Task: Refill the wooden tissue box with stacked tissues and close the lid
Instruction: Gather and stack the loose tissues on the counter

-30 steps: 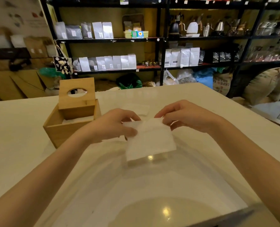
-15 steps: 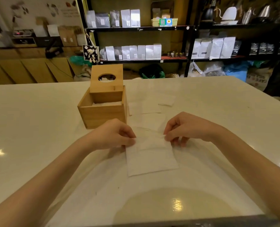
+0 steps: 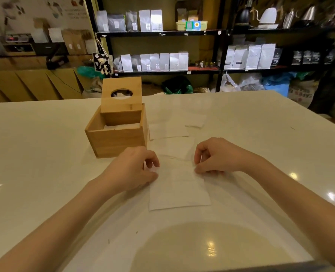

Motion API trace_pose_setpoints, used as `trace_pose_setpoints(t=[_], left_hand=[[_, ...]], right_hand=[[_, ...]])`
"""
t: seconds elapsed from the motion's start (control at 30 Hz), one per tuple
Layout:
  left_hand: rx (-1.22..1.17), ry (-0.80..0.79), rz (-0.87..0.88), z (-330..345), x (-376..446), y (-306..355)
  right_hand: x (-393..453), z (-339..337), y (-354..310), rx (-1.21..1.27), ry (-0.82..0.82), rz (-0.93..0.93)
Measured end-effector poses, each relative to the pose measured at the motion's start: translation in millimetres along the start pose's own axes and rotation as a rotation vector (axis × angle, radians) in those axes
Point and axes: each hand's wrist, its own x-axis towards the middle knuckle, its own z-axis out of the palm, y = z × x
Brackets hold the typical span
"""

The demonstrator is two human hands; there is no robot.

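You are pinching the far edge of a thin white paper tissue point(image 3: 179, 190) lying flat at the centre of the frame, your left hand point(image 3: 132, 170) curled on its left corner and your right hand point(image 3: 216, 158) nipping the right corner between thumb and fingertip. The square light-wood tissue box point(image 3: 116, 138) is sitting just up and left of your left hand, its round-holed wooden lid point(image 3: 121, 95) standing upright and some white tissue showing inside. More loose white tissues point(image 3: 169, 132) are lying just right of the box on the glossy cream table point(image 3: 45, 173). Judging from here, the sheet is so limp that lifting by two corners could crumple or tear it, and your left wrist could be nudging the box as you are reaching across
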Motion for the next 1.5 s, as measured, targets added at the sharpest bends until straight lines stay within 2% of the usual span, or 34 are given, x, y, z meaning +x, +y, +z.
trace_pose_setpoints(t=[0.2, 0.33, 0.5, 0.63, 0.87, 1.2, 1.5], left_hand=[[0.030, 0.048, 0.075, -9.7, 17.6, 12.2], [0.017, 0.134, 0.068, -9.5, 36.0, 20.4], [0.100, 0.134, 0.011, -11.1, 74.7, 30.6], [0.217, 0.072, -0.016, -36.6, 110.7, 36.0], [0.370, -0.043, -0.009, -72.0, 170.4, 33.9], [0.548, -0.395, -0.040, -48.0, 212.7, 6.1], [0.572, -0.422, -0.042, -37.6, 216.2, -2.1]], right_hand=[[12.8, -23.5, -3.4, -0.042, 0.073, -0.014], [31.9, -34.4, -5.6, -0.040, 0.188, -0.060], [61.3, -41.6, -9.2, -0.098, 0.290, -0.089], [84.6, -47.8, -12.0, -0.152, 0.302, -0.093], [125.6, -67.3, -20.2, -0.315, 0.196, -0.048], [163.6, -52.8, -22.7, -0.488, 0.076, -0.041], [166.4, -43.6, -15.4, -0.526, 0.091, -0.053]])
